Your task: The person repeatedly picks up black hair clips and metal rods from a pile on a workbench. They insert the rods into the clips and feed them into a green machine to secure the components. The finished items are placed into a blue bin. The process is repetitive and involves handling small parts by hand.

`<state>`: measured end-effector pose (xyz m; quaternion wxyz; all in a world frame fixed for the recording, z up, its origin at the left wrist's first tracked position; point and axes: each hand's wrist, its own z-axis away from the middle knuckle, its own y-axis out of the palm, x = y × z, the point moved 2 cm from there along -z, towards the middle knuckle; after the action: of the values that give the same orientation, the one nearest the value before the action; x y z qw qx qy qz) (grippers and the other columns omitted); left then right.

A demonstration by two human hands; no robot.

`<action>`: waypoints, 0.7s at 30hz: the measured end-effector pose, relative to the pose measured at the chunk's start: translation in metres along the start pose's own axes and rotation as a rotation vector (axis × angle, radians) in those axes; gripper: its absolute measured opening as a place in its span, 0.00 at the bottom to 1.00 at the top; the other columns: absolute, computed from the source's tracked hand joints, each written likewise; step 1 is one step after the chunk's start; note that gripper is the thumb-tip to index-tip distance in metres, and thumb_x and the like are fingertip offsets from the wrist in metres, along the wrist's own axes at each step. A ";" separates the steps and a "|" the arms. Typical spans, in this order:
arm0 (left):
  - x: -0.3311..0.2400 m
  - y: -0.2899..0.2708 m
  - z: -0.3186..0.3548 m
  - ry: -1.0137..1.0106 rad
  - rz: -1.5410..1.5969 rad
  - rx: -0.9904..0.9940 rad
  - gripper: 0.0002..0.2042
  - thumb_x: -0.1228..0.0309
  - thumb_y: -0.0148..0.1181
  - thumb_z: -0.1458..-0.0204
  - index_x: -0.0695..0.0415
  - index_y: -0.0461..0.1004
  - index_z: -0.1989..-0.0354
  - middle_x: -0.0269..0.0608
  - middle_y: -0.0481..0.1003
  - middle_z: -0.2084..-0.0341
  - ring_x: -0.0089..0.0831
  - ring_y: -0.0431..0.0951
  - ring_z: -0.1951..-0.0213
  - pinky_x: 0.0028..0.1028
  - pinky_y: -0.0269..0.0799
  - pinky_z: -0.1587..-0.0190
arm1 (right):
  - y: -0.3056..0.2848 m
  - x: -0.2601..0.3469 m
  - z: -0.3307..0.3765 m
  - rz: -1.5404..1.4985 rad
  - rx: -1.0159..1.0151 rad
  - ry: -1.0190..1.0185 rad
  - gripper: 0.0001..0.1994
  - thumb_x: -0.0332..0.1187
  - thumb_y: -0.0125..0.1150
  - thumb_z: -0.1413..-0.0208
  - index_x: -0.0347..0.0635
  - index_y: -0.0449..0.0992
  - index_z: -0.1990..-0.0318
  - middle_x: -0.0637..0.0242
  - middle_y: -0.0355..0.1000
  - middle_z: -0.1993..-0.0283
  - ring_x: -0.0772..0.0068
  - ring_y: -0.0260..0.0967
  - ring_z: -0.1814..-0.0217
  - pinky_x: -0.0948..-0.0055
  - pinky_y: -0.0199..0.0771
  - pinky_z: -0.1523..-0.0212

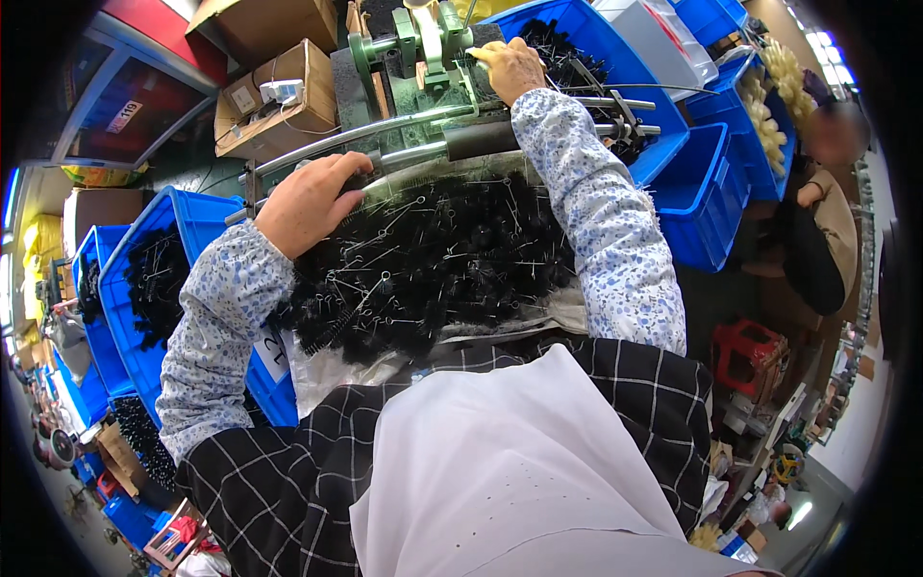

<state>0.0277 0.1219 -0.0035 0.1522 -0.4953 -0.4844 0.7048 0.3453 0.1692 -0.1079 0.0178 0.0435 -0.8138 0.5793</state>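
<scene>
My left hand [312, 204] lies over the metal rail [413, 152] at the front of the machine, thumb apart from the fingers, nothing visible in it. Its fingertips touch the dark part of the rail. At the green machine [428, 58], my right hand [514, 72] has its thumb and fingers pressed together, with yellow covers on the fingertips. Whatever it pinches is too small to make out. Below both hands spreads a heap of small black-bristled brushes [433, 255] with twisted wire stems and looped ends.
Blue bins [159, 288] with black brushes stand at my left. Another blue bin [707, 197] is at my right, near a red stool [750, 356]. A cardboard box [279, 101] sits left of the machine. Another person [827, 231] is at the far right.
</scene>
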 end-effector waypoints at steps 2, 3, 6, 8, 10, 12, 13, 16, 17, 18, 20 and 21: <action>-0.001 -0.005 0.003 0.012 0.015 -0.043 0.15 0.75 0.57 0.54 0.58 0.65 0.56 0.44 0.71 0.68 0.34 0.72 0.69 0.29 0.69 0.62 | -0.017 0.008 0.004 0.090 0.001 0.036 0.15 0.35 0.55 0.50 0.55 0.73 0.53 0.71 0.69 0.56 0.68 0.62 0.53 0.66 0.60 0.51; -0.001 -0.008 0.005 0.016 0.021 -0.066 0.15 0.75 0.57 0.54 0.58 0.65 0.57 0.44 0.71 0.68 0.33 0.72 0.70 0.28 0.69 0.63 | -0.024 0.013 0.006 0.133 0.000 0.053 0.17 0.37 0.55 0.50 0.54 0.72 0.51 0.71 0.69 0.55 0.67 0.62 0.53 0.65 0.60 0.51; -0.001 -0.018 0.009 -0.083 0.081 -0.041 0.13 0.75 0.55 0.54 0.59 0.65 0.58 0.47 0.72 0.66 0.41 0.74 0.63 0.32 0.69 0.60 | -0.023 0.002 0.018 0.089 -0.008 0.196 0.17 0.42 0.58 0.54 0.48 0.73 0.56 0.66 0.69 0.59 0.65 0.62 0.51 0.62 0.59 0.53; -0.001 -0.023 0.011 -0.100 0.115 -0.049 0.13 0.76 0.55 0.54 0.59 0.65 0.59 0.46 0.71 0.67 0.38 0.74 0.66 0.30 0.69 0.62 | -0.019 0.002 0.022 0.052 -0.043 0.176 0.17 0.40 0.57 0.54 0.46 0.72 0.56 0.64 0.71 0.60 0.62 0.63 0.51 0.60 0.60 0.54; 0.003 -0.024 0.012 -0.105 0.129 -0.070 0.13 0.75 0.56 0.53 0.58 0.65 0.59 0.44 0.71 0.68 0.34 0.74 0.69 0.29 0.69 0.63 | -0.013 0.006 0.020 0.054 -0.095 0.138 0.17 0.39 0.56 0.54 0.46 0.72 0.55 0.64 0.71 0.60 0.61 0.64 0.51 0.59 0.61 0.54; 0.005 -0.023 0.011 -0.094 0.139 -0.118 0.14 0.76 0.58 0.54 0.59 0.65 0.58 0.41 0.71 0.69 0.30 0.72 0.69 0.26 0.67 0.63 | -0.013 0.020 0.017 0.026 -0.057 0.159 0.16 0.38 0.55 0.55 0.46 0.73 0.57 0.64 0.72 0.62 0.61 0.65 0.52 0.59 0.62 0.55; 0.005 -0.024 0.012 -0.092 0.141 -0.144 0.15 0.76 0.58 0.54 0.60 0.65 0.58 0.40 0.71 0.70 0.28 0.70 0.70 0.25 0.67 0.63 | -0.012 0.031 0.014 0.007 -0.038 0.166 0.15 0.37 0.55 0.55 0.46 0.74 0.58 0.64 0.72 0.63 0.61 0.65 0.52 0.59 0.63 0.55; 0.001 -0.028 0.006 -0.060 0.105 -0.123 0.13 0.75 0.56 0.53 0.60 0.65 0.58 0.44 0.71 0.68 0.33 0.74 0.69 0.29 0.70 0.63 | -0.009 0.057 0.004 0.029 -0.053 0.147 0.10 0.36 0.53 0.55 0.44 0.74 0.66 0.64 0.73 0.67 0.60 0.67 0.56 0.59 0.65 0.60; -0.001 -0.029 0.004 -0.049 0.106 -0.121 0.13 0.75 0.56 0.53 0.60 0.65 0.58 0.44 0.71 0.68 0.33 0.74 0.69 0.29 0.70 0.63 | -0.006 0.064 0.002 0.028 -0.042 0.158 0.10 0.36 0.53 0.55 0.44 0.74 0.66 0.63 0.73 0.67 0.59 0.67 0.56 0.59 0.65 0.61; -0.002 -0.028 0.002 -0.051 0.123 -0.127 0.14 0.76 0.56 0.53 0.60 0.65 0.58 0.42 0.71 0.69 0.31 0.73 0.69 0.27 0.69 0.63 | -0.006 0.070 0.001 0.042 0.000 0.163 0.10 0.37 0.53 0.55 0.45 0.74 0.66 0.62 0.73 0.67 0.59 0.67 0.56 0.58 0.64 0.60; -0.003 -0.027 0.002 -0.068 0.155 -0.147 0.14 0.77 0.57 0.54 0.60 0.66 0.58 0.40 0.71 0.69 0.27 0.70 0.69 0.24 0.66 0.63 | -0.008 0.072 0.001 0.047 -0.033 0.131 0.10 0.37 0.53 0.55 0.45 0.74 0.66 0.63 0.73 0.67 0.60 0.67 0.56 0.57 0.63 0.60; -0.003 -0.027 0.002 -0.057 0.166 -0.176 0.14 0.78 0.57 0.54 0.60 0.66 0.58 0.40 0.71 0.69 0.27 0.70 0.69 0.24 0.67 0.62 | -0.008 0.071 0.002 0.051 -0.050 0.117 0.10 0.38 0.53 0.55 0.45 0.74 0.65 0.63 0.73 0.67 0.60 0.68 0.57 0.57 0.63 0.60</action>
<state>0.0202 0.1316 0.0203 0.0357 -0.5250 -0.5060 0.6834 0.2749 0.1611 -0.0952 0.0516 -0.0116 -0.8264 0.5606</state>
